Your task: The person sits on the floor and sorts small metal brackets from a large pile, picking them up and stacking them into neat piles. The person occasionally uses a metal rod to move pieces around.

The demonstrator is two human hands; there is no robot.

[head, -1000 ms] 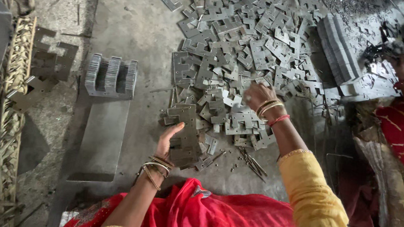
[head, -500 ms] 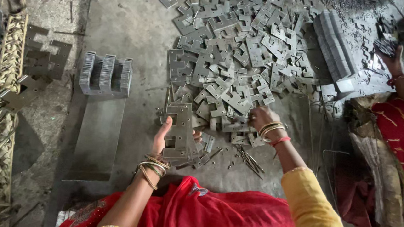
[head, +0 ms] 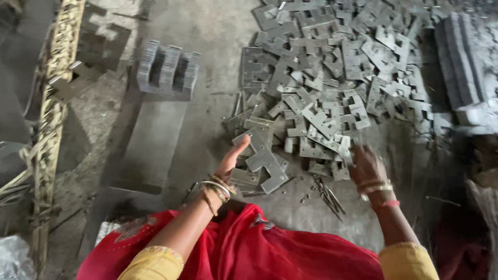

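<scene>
A wide heap of flat grey stamped metal plates [head: 326, 63] covers the concrete floor ahead of me. A small stack of these plates [head: 259, 158] lies at the heap's near edge. My left hand [head: 231, 159] rests flat against the left side of that stack, fingers straight. My right hand [head: 366, 166] is blurred and reaches down onto plates at the heap's near right edge; whether its fingers hold a plate is unclear. Bangles are on both wrists. My lap is covered by red cloth [head: 263, 259].
A bundle of plates set on edge [head: 167, 68] stands to the left on a long flat metal slab [head: 154, 138]. Rows of stacked plates [head: 457, 55] lie at the right. Thin metal pins [head: 327, 196] lie near my right wrist. A woven strip [head: 58, 83] runs along the left.
My right hand has drawn back from the middle of the heap to its near edge. My left hand has stayed against the small stack. The view has shifted closer.
</scene>
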